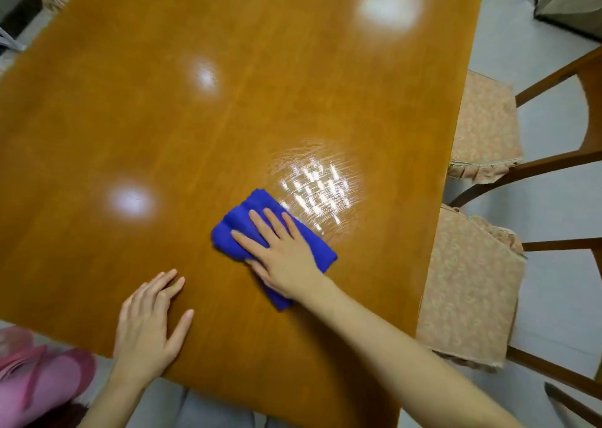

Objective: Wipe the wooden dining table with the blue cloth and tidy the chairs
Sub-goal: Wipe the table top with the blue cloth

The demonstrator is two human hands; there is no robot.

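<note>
Cloth (242, 229) — flat under right hand (286, 255), fingers straight.

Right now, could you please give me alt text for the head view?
A right hand presses a folded blue cloth on a glossy wooden table, beside shiny streaks; the left hand rests flat nearby. Two cushioned chairs stand alongside.

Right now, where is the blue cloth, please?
Head view: the blue cloth lies on the table, right of centre, under the right hand, beside shiny streaks.
</note>
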